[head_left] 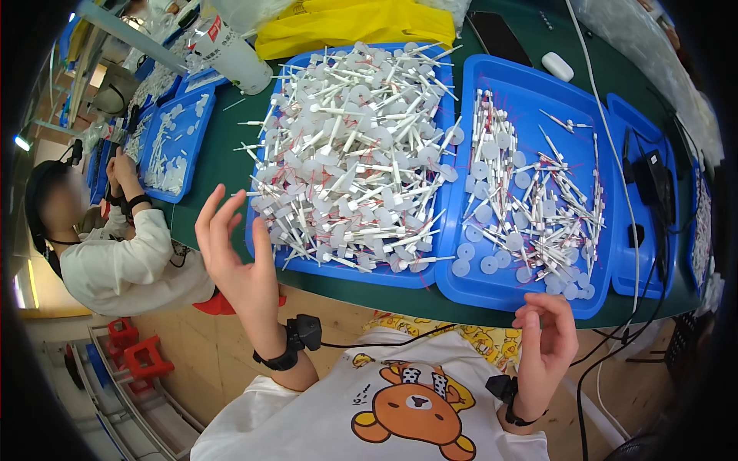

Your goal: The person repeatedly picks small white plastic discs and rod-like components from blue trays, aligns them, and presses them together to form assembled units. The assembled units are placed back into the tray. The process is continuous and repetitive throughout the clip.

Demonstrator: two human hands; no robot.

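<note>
"At the left end of the green table (215, 154), who is that?"

"Another person (115, 261) in a white top and dark cap, sitting with both hands (123, 173) close together beside a small blue tray (198, 146) of loose white pieces."

"And moving right?"

"A pale bottle (242, 61) stands behind, and nearer us is the wearer's left hand (244, 284). It is raised, fingers spread wide and curving a little, with nothing in its grasp. It's just beside the front left corner of the heaped tray (346, 275)."

"Heaped with what?"

"White rods fitted with translucent discs and red threads: one big tangled pile (354, 154), some ends poking past the rim. Behind it lies a yellow bag (354, 31)."

"Next along?"

"A second blue tray (538, 92). More of those rod pieces (553, 223) lie in it, a denser row on the left, a looser spread toward the right. A dark phone (498, 38) lies beyond."

"What about the right hand (550, 338)?"

"At that tray's front edge, fingers half curled, palm partly open. I see nothing in it; whether the fingertips touch the rim, I can't tell."

"Last bit?"

"A small white case (557, 66) at the back, then another blue tray (649, 280) holding a black device (653, 180)."
</note>
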